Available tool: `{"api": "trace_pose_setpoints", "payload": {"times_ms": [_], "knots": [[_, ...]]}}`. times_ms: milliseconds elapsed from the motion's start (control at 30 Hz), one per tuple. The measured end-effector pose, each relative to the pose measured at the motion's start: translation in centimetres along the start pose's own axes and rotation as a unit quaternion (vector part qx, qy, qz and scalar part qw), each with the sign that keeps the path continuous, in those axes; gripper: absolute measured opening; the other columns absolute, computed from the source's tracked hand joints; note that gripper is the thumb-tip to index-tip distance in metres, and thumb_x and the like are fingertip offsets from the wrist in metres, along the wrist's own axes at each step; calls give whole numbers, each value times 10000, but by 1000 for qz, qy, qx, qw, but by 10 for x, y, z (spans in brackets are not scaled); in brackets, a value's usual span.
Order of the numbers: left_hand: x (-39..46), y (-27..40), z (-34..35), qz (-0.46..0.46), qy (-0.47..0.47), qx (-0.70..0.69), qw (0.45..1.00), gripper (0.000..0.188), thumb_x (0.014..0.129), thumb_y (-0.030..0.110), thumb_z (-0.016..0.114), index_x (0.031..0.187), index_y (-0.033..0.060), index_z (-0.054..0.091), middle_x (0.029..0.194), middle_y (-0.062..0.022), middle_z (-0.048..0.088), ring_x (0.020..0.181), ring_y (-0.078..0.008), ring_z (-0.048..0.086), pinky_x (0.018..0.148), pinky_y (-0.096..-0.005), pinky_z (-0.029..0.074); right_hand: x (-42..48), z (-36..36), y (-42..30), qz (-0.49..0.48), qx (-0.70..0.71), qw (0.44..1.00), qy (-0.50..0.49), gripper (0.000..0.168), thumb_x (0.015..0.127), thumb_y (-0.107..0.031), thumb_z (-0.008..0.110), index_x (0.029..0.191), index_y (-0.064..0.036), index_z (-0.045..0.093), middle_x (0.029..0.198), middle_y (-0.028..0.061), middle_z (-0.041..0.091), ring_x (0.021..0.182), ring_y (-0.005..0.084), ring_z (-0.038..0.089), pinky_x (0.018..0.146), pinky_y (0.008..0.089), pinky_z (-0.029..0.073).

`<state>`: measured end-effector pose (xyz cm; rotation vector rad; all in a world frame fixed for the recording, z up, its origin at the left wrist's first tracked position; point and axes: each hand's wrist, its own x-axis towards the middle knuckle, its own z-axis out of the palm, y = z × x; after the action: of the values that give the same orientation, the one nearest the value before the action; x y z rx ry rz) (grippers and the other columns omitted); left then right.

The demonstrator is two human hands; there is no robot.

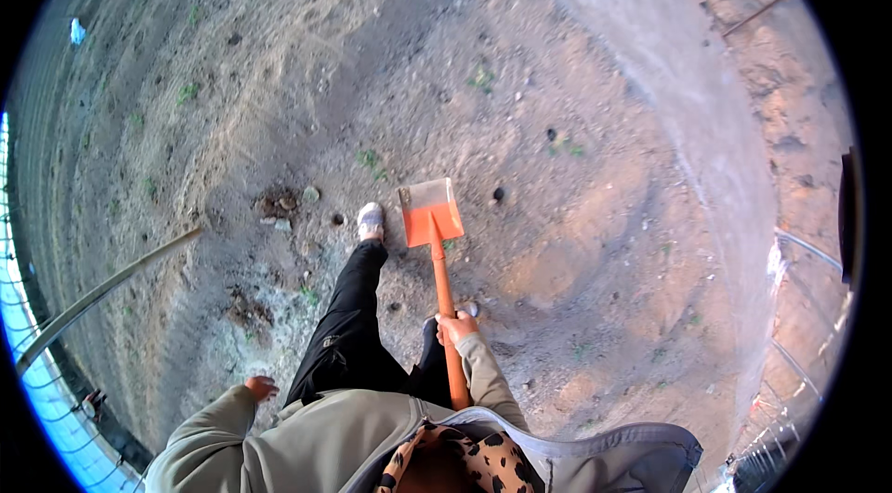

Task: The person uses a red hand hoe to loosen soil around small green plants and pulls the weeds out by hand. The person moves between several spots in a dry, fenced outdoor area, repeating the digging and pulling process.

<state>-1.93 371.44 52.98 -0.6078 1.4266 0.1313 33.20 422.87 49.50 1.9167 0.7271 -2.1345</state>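
Note:
An orange square-bladed shovel [433, 225] points away from me, its outer blade end worn or soiled to a dull grey. My right hand [458, 327] is wrapped around its orange shaft, partway down from the blade. The rear end of the shaft passes out of sight beneath my jacket. Nothing shows in my left hand [262, 388], which hangs beside my left hip with fingers loosely bent and apart. My left shoe [371, 220] is planted forward, left of the blade, while the right shoe [468, 309] is partly hidden behind the shaft.
Small round holes dot the dry soil, among them one right of the blade [498, 194] and one by my left shoe [338, 220]. Dark clods [275, 202] lie further left. A curved pole [111, 291] rises at left; a pale strip of ground [669, 89] bends along the right.

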Motion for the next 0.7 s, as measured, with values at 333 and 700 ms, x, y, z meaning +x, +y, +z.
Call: {"api": "trace_pose_setpoints", "payload": {"times_ms": [333,700], "knots": [[-24,99,-34,516,65,523,675,205,808,270,531,895,136,659,947,-127,641,913,-299,611,765,-411,493,-167,-34,-18,19,-86,993,77,231,798,-185,655,740,26,579,565,123,556,444,232,556,403,383,439],[-146,275,-7,515,263,394,714,174,725,202,587,815,84,676,767,-112,665,753,-260,637,649,-381,499,-177,-106,20,6,479,877,-15,149,870,-191,555,805,-69,500,597,22,477,478,139,471,442,267,441]]}}
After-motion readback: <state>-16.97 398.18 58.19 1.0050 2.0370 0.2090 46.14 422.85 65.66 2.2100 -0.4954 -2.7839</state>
